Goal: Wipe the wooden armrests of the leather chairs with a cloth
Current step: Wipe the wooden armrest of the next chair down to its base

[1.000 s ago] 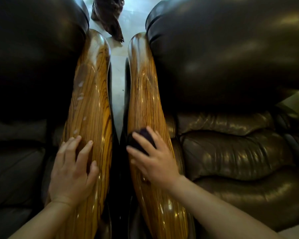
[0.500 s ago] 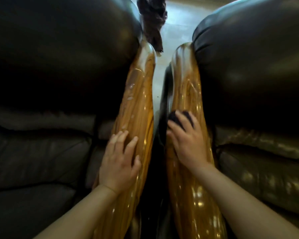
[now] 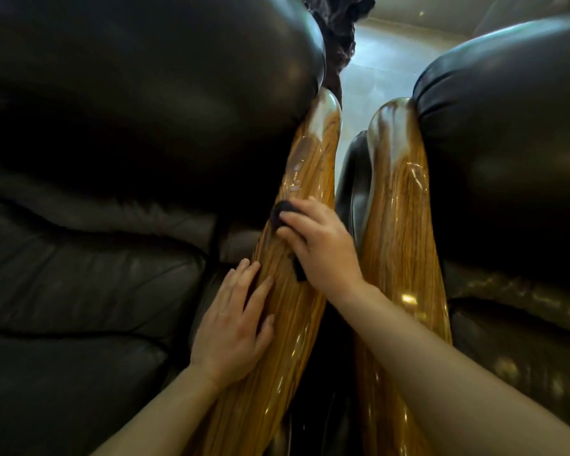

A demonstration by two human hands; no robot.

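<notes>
Two glossy striped wooden armrests run side by side between two dark leather chairs. My right hand (image 3: 320, 245) presses a small dark cloth (image 3: 282, 212) flat on the left armrest (image 3: 306, 166), just below some pale smudges on the wood. Most of the cloth is hidden under my palm; a dark corner shows near my wrist. My left hand (image 3: 234, 327) rests flat on the same armrest nearer to me, fingers apart, holding nothing. The right armrest (image 3: 399, 205) is bare and shiny.
The left leather chair (image 3: 112, 126) and the right leather chair (image 3: 514, 143) flank the armrests with bulging backrests. A narrow dark gap separates the armrests. Pale tiled floor (image 3: 382, 60) and a dark crumpled object (image 3: 336, 31) lie beyond.
My right hand has carried the cloth from the right armrest across the gap onto the left armrest. My left hand stays on the left armrest. The camera has shifted so the armrests appear further right.
</notes>
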